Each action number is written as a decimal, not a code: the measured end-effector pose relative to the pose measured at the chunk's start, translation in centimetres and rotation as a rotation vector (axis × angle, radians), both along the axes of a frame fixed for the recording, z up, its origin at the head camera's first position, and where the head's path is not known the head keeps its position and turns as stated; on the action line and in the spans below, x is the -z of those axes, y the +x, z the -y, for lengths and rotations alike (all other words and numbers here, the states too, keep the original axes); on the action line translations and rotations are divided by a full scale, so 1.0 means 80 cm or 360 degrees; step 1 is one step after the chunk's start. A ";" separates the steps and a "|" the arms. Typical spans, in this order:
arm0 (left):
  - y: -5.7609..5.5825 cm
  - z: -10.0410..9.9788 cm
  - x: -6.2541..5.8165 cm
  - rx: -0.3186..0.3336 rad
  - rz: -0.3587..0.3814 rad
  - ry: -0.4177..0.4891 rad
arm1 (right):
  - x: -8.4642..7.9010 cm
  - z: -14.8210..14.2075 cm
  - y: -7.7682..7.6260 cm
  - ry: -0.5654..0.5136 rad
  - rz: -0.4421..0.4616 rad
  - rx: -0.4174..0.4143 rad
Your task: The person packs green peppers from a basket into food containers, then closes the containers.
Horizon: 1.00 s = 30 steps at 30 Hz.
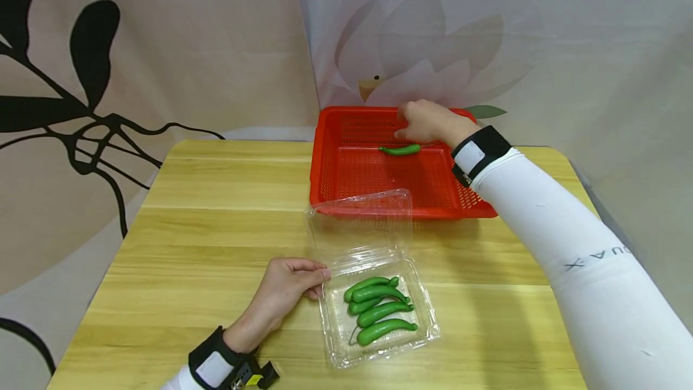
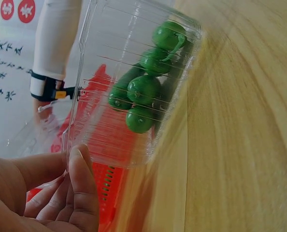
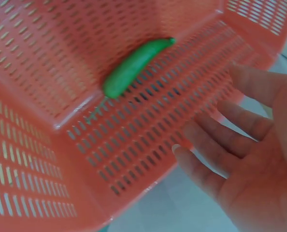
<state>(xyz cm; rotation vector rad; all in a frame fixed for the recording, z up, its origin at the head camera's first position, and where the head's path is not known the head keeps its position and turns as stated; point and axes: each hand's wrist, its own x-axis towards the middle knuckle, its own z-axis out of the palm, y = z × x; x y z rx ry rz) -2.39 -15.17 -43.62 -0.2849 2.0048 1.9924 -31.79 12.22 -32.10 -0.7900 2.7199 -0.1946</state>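
Note:
My left hand [image 1: 289, 287] pinches the left rim of a clear plastic clamshell box [image 1: 338, 354] between thumb and fingers, near the hinge. Inside the box several green chili peppers [image 1: 381, 313] lie side by side, also seen through its wall as green peppers [image 2: 144, 89] in the left wrist view. My right hand [image 1: 428, 122] is over the far right part of a red plastic basket [image 1: 319, 161], its fingers spread and holding nothing. One green chili pepper [image 3: 136, 67] lies in the basket against its wall, apart from my right fingertips [image 3: 179, 150].
The box's raised lid [image 1: 360, 227] overlaps the basket's near edge in the head view. Both stand on a wooden table [image 1: 216, 227]. A printed curtain [image 1: 227, 41] hangs right behind the table's far edge.

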 end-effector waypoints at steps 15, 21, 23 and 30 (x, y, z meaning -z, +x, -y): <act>0.005 0.002 -0.004 -0.0017 0.0029 0.0001 | 0.056 0.020 -0.009 0.0237 0.0042 -0.0002; 0.008 0.001 -0.003 -0.0014 0.0028 -0.0001 | 0.070 0.021 -0.008 0.0336 0.0000 -0.0075; 0.008 0.001 -0.003 -0.0017 0.0027 -0.0005 | 0.074 0.022 -0.008 0.0343 -0.0014 -0.0086; 0.010 0.000 -0.001 -0.0008 0.0023 0.0002 | 0.084 0.023 -0.007 0.0383 -0.0050 -0.0089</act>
